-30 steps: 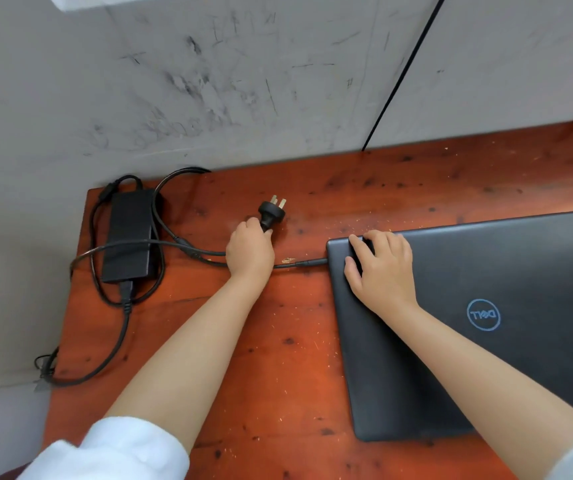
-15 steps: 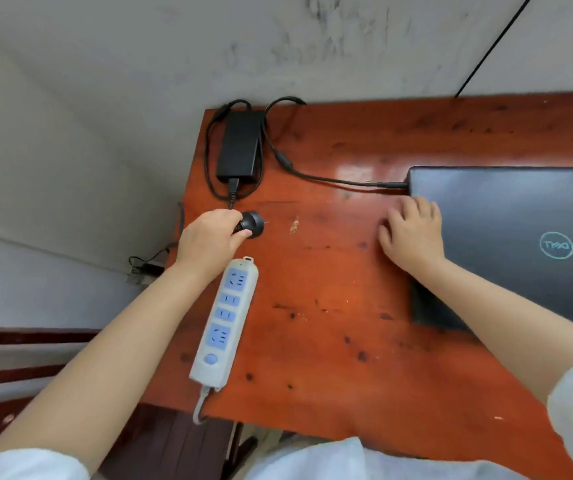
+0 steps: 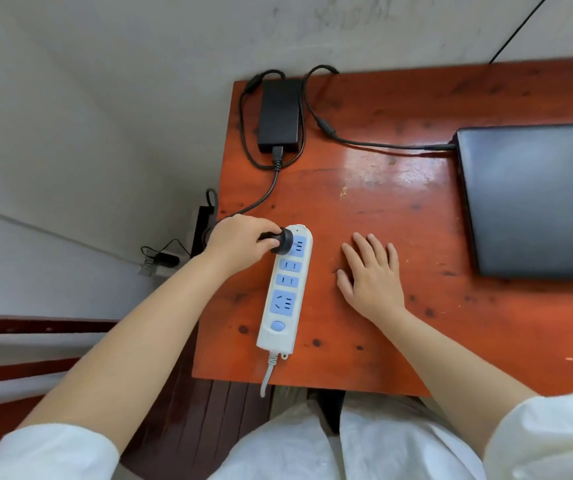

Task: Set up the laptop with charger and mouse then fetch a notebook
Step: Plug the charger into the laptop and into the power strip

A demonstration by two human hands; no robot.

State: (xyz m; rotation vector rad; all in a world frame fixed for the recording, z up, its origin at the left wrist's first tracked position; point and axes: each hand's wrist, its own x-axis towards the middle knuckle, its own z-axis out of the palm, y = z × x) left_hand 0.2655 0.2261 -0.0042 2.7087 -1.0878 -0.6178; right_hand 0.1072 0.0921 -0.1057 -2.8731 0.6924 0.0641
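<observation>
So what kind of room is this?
Probably a study or work corner: a worn red wooden desk against a scuffed grey wall, with a closed laptop and a power strip.

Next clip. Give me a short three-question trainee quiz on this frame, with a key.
1. True or false: the left hand holds the black plug at the far end of the white power strip.
2. Where does the right hand rest? A) on the laptop lid B) flat on the wooden table C) on the charger brick
3. Fill in: the thin cable from the brick runs to the laptop's ____ edge as seen in the picture.

Key: 1 true; 2 B; 3 left.
</observation>
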